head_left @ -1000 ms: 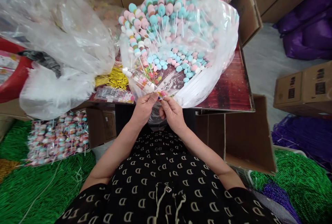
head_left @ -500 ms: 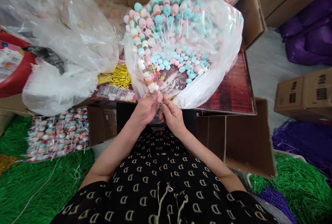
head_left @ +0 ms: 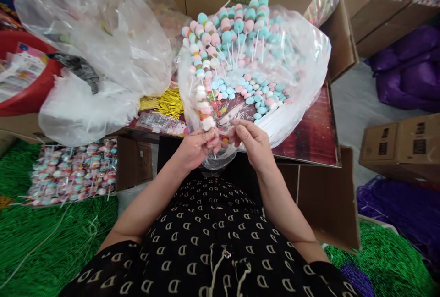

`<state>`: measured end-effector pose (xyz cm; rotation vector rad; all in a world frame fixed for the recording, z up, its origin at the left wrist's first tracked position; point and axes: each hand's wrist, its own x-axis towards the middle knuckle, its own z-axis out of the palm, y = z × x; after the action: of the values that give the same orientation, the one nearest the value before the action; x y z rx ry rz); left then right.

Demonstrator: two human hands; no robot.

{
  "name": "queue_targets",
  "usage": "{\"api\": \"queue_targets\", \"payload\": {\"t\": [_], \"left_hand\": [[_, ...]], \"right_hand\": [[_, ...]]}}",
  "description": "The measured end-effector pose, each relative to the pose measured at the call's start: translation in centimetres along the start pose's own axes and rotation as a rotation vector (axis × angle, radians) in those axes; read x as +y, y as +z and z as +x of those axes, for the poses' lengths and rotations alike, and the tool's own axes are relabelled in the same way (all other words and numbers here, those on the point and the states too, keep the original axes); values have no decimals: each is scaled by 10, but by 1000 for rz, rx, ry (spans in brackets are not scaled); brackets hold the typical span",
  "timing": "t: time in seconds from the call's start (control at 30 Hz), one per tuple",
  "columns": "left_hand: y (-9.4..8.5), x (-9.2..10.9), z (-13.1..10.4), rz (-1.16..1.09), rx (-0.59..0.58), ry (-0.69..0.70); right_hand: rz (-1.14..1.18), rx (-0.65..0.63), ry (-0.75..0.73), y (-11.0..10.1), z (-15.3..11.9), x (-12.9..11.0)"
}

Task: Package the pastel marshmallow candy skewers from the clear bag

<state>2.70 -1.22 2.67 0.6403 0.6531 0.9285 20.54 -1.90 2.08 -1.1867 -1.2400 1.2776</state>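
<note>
My left hand (head_left: pixel 198 149) is closed around the lower end of a candy skewer (head_left: pixel 203 104). White, pink and orange-red sweets are threaded along it, and it points away from me over the table edge. A bit of white stick shows below my fingers. To the right, my right hand (head_left: pixel 251 143) hovers apart from the skewer with fingers loosely spread, and I see nothing in them. Beyond lies a clear plastic bag (head_left: pixel 311 65) with many marshmallow skewers (head_left: pixel 239 24) and loose blue, pink and white marshmallows (head_left: pixel 261 97).
Yellow twist ties (head_left: pixel 170 103) and printed plastic sleeves (head_left: pixel 160 122) lie left on the dark red table (head_left: pixel 309 134). A large filled plastic bag (head_left: pixel 113 35) and a red basin (head_left: pixel 20 90) stand farther left. Packed skewers (head_left: pixel 74 173) fill a box below. An open carton (head_left: pixel 326 196) sits below right.
My right hand has drawn away to the right from my left hand, its fingers loosening. The left hand keeps hold of the skewer. The whole view has shifted slightly.
</note>
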Motion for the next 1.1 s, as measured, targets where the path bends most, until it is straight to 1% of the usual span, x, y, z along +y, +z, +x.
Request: {"api": "queue_targets", "payload": {"t": [0.03, 0.1, 0.17, 0.2, 0.23, 0.27, 0.33, 0.43, 0.47, 0.5, 0.53, 0.57, 0.6, 0.63, 0.73, 0.77, 0.8, 0.83, 0.87, 0.9, 0.97, 1.0, 1.03, 1.07, 1.1], "left_hand": [[1, -1, -2, 4, -81, -50], [3, -5, -7, 5, -207, -131], [4, -8, -10, 22, -249, -165], [3, -8, -11, 48, -248, -166], [0, -8, -11, 95, -233, -151], [-3, -8, -11, 176, -206, -117], [-9, -7, -9, 451, -103, 7], [-18, -7, -4, 992, 160, 220], [-20, -7, -2, 1136, 238, 255], [-22, -8, -1, 1232, 301, 276], [-23, -8, -1, 1275, 336, 283], [-24, -7, -2, 1260, 334, 281], [-26, -5, -3, 1186, 292, 269], [-27, -3, -5, 1056, 217, 243], [-31, 5, -12, 539, -54, 118], [-32, 8, -14, 412, -108, 90], [-33, 10, -16, 342, -126, 83], [-33, 11, -17, 336, -100, 101], [-34, 12, -18, 389, -33, 141], [-35, 13, -19, 480, 70, 198], [-40, 15, -20, 696, 319, 316], [-44, 16, -21, 779, 424, 359], [-50, 18, -22, 825, 499, 382], [-56, 20, -23, 825, 542, 384], [-64, 22, -25, 766, 580, 378]], "right_hand": [[68, -18, 13, 0, 5, -4], [207, -143, 84, 7, 13, -9], [326, -266, 169, 17, 17, -12], [370, -289, 195, 23, 18, -12], [399, -281, 204, 29, 19, -11], [413, -243, 194, 34, 19, -9], [400, -117, 132, 43, 19, -4], [311, 62, 1, 54, 22, 6], [279, 103, -34, 57, 23, 8], [252, 133, -58, 58, 25, 9], [230, 147, -72, 57, 26, 9], [215, 141, -77, 56, 27, 7], [206, 109, -74, 53, 29, 3], [202, 49, -62, 49, 30, -1], [192, -205, 5, 41, 36, -15], [186, -256, 19, 41, 38, -17], [174, -272, 24, 43, 40, -18], [157, -254, 18, 47, 42, -18], [132, -212, 3, 53, 44, -16], [99, -158, -19, 59, 46, -14], [8, -73, -63, 74, 52, -10], [-49, -67, -77, 80, 55, -8], [-111, -91, -87, 86, 60, -7], [-179, -141, -94, 92, 65, -7], [-251, -199, -107, 97, 72, -7]]}}
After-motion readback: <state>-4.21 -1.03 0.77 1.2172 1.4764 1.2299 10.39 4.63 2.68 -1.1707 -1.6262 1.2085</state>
